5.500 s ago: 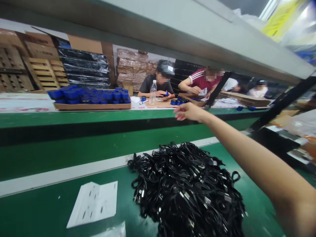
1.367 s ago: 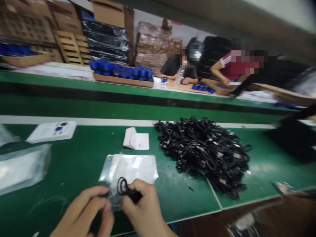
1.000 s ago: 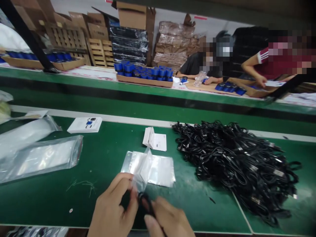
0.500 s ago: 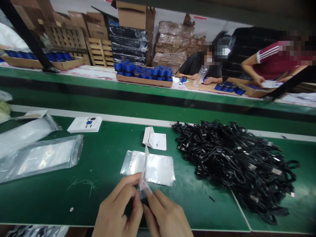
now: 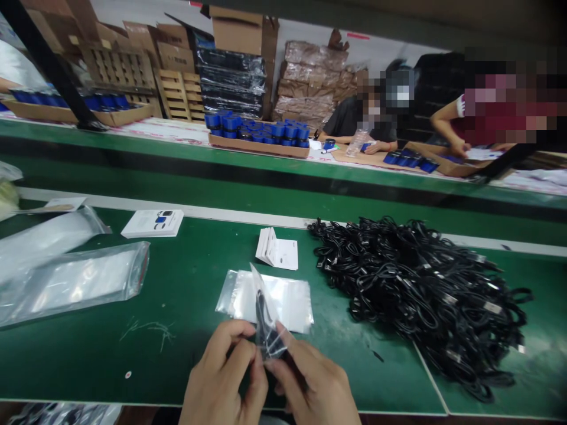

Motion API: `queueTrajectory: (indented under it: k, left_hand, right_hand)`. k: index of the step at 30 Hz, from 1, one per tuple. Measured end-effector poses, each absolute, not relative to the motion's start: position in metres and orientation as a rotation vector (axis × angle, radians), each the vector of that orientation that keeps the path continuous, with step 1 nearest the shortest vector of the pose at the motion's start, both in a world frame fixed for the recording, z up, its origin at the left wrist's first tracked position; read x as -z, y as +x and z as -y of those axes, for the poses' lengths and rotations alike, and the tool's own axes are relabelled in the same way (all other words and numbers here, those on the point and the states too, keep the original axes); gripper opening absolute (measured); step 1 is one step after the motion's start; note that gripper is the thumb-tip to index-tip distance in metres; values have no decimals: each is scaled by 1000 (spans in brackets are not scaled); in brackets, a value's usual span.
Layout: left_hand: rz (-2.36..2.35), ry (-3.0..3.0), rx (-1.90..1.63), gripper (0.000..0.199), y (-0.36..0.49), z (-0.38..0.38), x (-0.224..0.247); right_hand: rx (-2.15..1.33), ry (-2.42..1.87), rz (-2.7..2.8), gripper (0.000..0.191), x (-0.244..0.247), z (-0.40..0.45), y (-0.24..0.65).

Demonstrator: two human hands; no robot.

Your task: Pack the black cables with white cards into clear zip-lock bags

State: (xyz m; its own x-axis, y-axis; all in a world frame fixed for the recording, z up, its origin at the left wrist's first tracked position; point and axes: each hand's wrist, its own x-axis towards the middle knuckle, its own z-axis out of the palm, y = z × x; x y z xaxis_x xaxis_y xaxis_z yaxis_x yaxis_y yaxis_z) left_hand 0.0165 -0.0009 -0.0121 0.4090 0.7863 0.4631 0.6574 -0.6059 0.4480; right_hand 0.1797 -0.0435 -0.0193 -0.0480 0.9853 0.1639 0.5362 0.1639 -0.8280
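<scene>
My left hand (image 5: 221,372) and my right hand (image 5: 312,381) meet low in the middle of the view. Both pinch a small clear plastic bag (image 5: 266,324) held upright between them. A coiled black cable (image 5: 266,324) shows through the film, its lower part partly hidden by my fingers. Just behind my hands, a stack of flat clear bags (image 5: 283,301) lies on the green bench mat (image 5: 186,354). To the right sits a large tangled pile of black cables (image 5: 420,301), apart from my hands.
A fanned stack of white cards (image 5: 277,249) and a white printed booklet (image 5: 153,224) lie on the mat, with larger clear bags (image 5: 71,283) at left. Beyond a raised green shelf (image 5: 266,177), co-workers sit at a far bench with trays of blue spools (image 5: 257,133).
The black cable, earlier pinched below the bag's mouth, now shows inside the small bag. My hands have drawn closer together, and the bag stands more upright. The view has barely shifted over the last second.
</scene>
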Motion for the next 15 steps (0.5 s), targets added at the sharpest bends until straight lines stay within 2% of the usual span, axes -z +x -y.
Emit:
queueTrajectory:
  k: [5, 10, 12, 14, 15]
  left_hand:
    - [-1228, 2381, -965, 15, 20, 5, 12]
    - [-1231, 2289, -1085, 17, 28, 11, 18]
    - [-1199, 2282, -1094, 17, 32, 15, 21]
    - [-1167, 2277, -1083, 17, 33, 18, 22]
    - [-1150, 2277, -1064, 18, 32, 19, 21]
  right_hand:
    - [-615, -1400, 1759, 38, 15, 40, 175]
    - [-177, -1559, 1809, 21, 17, 37, 169]
    - [-191, -1592, 1678, 16, 20, 35, 166]
    - [-351, -1648, 1452, 3, 19, 31, 165]
    - [-487, -1666, 1354, 7, 18, 29, 166]
